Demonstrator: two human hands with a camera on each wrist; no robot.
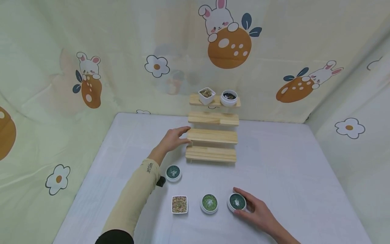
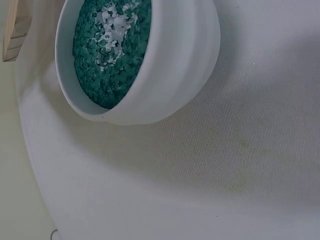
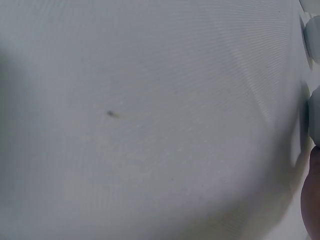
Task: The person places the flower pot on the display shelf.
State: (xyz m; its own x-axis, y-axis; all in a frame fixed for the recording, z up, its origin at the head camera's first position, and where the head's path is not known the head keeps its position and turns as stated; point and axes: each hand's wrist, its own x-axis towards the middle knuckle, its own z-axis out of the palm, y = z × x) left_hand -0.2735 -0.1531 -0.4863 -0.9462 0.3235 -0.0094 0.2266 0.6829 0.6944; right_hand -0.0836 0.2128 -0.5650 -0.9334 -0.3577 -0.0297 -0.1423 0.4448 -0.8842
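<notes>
My left hand (image 1: 173,139) holds the left edge of a stepped wooden stand (image 1: 212,136), thumb and fingers on either side of a middle board's end. My right hand (image 1: 257,209) grips a small round white pot (image 1: 237,202) with dark green filling, thumb at its front and fingers behind. A similar round pot (image 1: 173,173) sits below the left forearm and looms large in the left wrist view (image 2: 185,60). Between them stand a square pot (image 1: 179,204) of tan grains and a round pot (image 1: 209,203) with light green filling.
On the stand's top board are a square white pot (image 1: 206,96) with brownish filling and a round pot (image 1: 229,98) with dark filling. A patterned curtain (image 1: 128,67) hangs right behind the stand. White cloth covers the table (image 1: 280,162).
</notes>
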